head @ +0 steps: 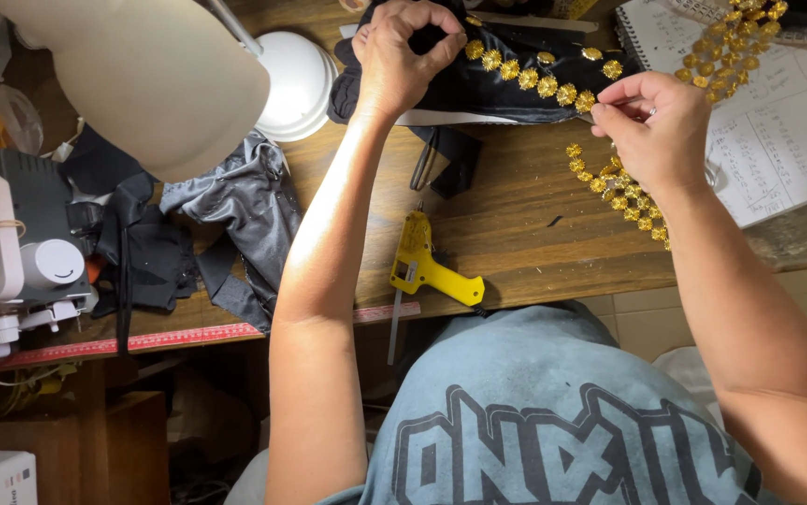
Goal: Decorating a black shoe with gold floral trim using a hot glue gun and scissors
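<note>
- Left hand (403, 58), top centre, pinches the black garment (478, 89), steadying it.
- Right hand (651, 126), upper right, pinches the gold flower trim (539, 79) taut along the fabric.
- Yellow glue gun (427, 266) lies near, mid-table.

A tabletop (516, 234) carries everything. At its far edge lies a fabric piece (497, 79), with a beaded trim (539, 79) running across its top. The left hand (403, 61) rests on the fabric's left end; the right hand (656, 126) is at the trim's right end, its fingers (609, 117) pinching it. The trim hangs on below that hand. Right of the fabric lies a notebook (778, 140). A glue gun (427, 266) lies near the tabletop's near edge, between the two arms. Left of it sits crumpled cloth (235, 224), then a sewing machine (11, 252) at far left. A lamp (160, 84) hangs above the left side, and a bowl (296, 84) sits behind the crumpled cloth.
</note>
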